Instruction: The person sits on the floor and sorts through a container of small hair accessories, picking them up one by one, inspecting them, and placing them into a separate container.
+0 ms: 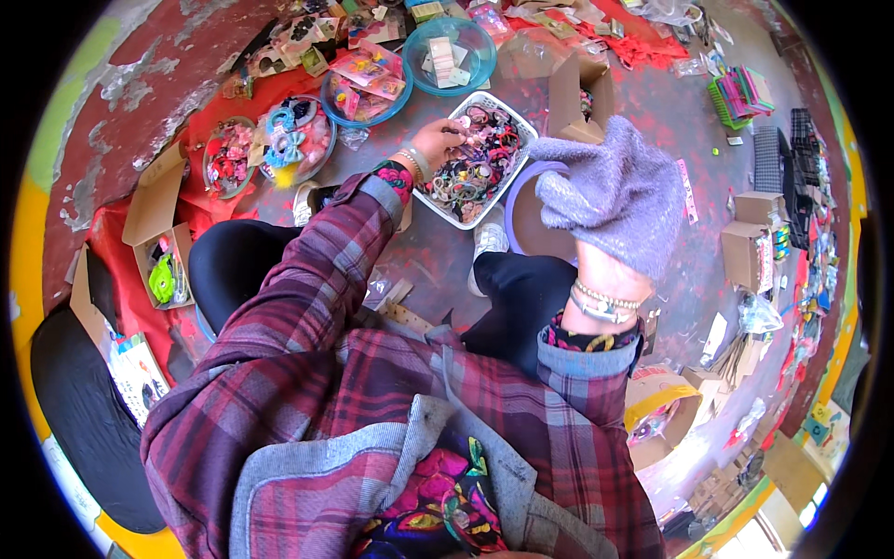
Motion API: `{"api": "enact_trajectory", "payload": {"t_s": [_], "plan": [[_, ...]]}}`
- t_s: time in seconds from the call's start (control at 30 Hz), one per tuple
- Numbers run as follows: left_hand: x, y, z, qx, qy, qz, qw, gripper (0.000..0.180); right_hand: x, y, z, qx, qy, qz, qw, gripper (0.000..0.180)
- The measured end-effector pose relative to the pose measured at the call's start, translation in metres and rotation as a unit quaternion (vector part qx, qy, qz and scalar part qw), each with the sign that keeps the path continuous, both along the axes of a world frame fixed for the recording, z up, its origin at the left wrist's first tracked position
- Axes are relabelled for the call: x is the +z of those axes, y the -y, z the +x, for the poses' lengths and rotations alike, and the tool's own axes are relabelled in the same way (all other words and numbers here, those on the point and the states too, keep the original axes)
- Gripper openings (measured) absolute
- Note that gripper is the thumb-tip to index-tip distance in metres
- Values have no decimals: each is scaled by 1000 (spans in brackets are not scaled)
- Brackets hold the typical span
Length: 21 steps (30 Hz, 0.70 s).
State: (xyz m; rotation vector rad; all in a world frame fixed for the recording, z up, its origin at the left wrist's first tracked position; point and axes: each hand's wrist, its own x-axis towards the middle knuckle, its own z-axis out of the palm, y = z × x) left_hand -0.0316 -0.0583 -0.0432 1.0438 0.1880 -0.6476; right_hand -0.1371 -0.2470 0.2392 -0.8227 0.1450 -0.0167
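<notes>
My left hand point(436, 145) reaches over the near-left rim of a white plastic basket point(421, 197) full of coloured hair ties point(480, 163). Its fingers are drawn together at the ties; what they pinch, if anything, is too small to make out. On the right, my right hand point(610, 270) is mostly wrapped by a fluffy grey-lilac cloth point(619, 191) that it holds up. The cloth hides its fingers and hangs over part of a round lilac tub point(526, 210), which stands beside the basket.
Two blue plastic basins point(410, 88) with packets and cards stand beyond the basket, near an open cardboard box point(563, 102). Hair accessories fill a round tray point(326, 154) at left. Another open box point(154, 210) stands by my left knee. More boxes point(740, 252) line the right.
</notes>
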Motion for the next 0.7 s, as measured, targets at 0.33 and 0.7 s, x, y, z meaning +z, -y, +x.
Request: {"api": "enact_trajectory", "payload": {"t_s": [0.33, 0.7], "plan": [[120, -23, -55, 50, -57, -392, 917, 29, 20, -20, -8, -3, 49, -319, 946, 20], [245, -32, -99, 7, 35, -412, 910, 26, -29, -45, -13, -110, 206, -423, 875, 13]]}}
